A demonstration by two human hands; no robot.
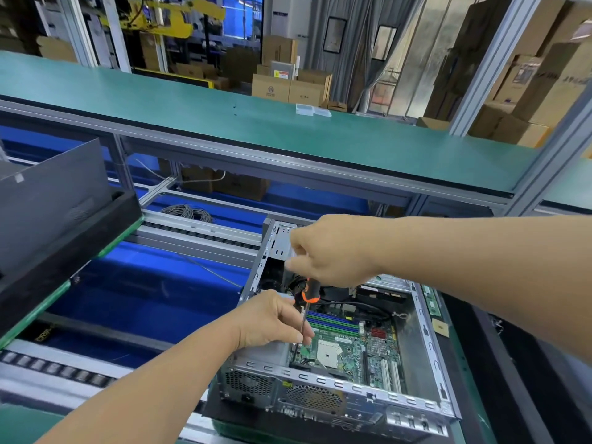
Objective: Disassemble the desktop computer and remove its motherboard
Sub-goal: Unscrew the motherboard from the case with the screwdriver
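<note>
An open desktop computer case [429, 354] lies on its side on the bench, its green motherboard [349, 344] exposed with blue and green memory slots and a bare CPU socket. My right hand [333, 251] grips the top of an orange-and-black screwdriver [310, 291] held upright over the board's left edge. My left hand [275, 318] pinches the screwdriver's thin shaft just below the handle. The tip is hidden behind my left fingers.
A black case cover [54, 200] leans on a raised tray at the left. A blue conveyor belt [144, 283] with roller rails runs to the left of the case. A green shelf [288, 129] spans overhead. A memory stick [431, 301] lies right of the case.
</note>
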